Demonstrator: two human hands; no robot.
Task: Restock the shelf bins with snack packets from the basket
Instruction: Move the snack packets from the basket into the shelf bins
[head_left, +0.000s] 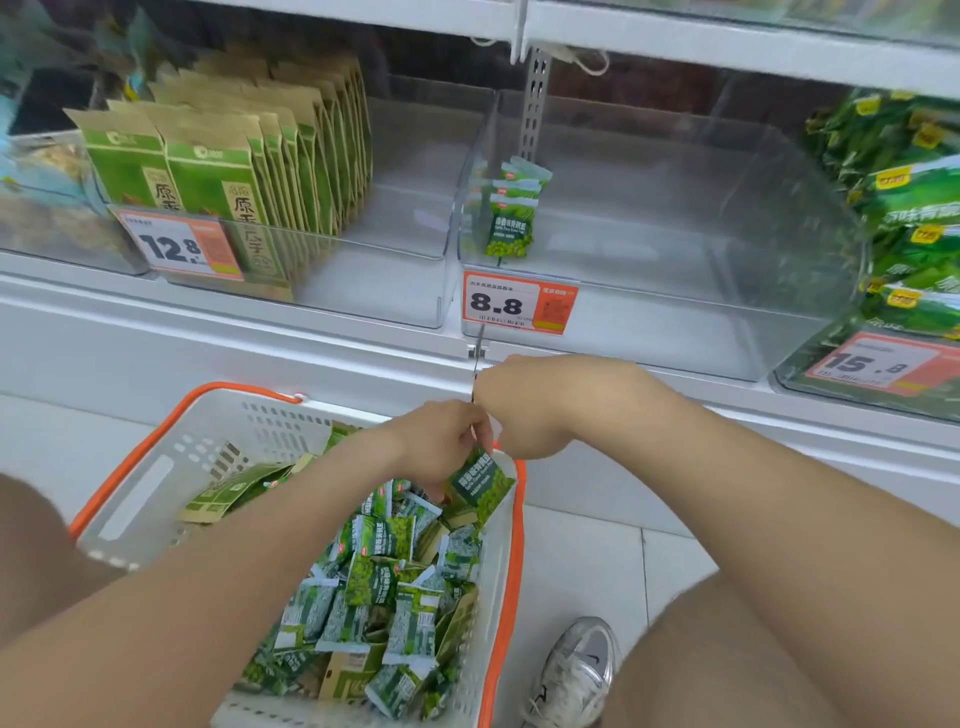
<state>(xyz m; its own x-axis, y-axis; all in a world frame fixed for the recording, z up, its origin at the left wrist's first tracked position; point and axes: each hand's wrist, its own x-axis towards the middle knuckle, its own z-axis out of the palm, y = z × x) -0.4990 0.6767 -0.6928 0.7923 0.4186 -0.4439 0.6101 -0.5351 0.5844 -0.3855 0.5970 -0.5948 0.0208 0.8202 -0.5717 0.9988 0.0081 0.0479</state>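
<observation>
Lifting step: green pea packet (480, 488) pinched at top by left hand (441, 441), basket (270, 415) beneath fingers; right hand (524, 410) curled alongside, grip indiscernible. Next: placement required in clear bin (727, 332) above fingers.

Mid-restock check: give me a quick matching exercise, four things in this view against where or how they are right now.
Things:
1. tall green-and-tan bags
2. middle clear bin
3. basket
4. green pea packet

States:
a. held by the left hand over the basket's right edge
b. on the floor, piled with small packets
c. standing in a row behind the 12.8 tag
d. nearly empty, a few packets at its left wall

Pairs: 1-c; 2-d; 3-b; 4-a
</observation>
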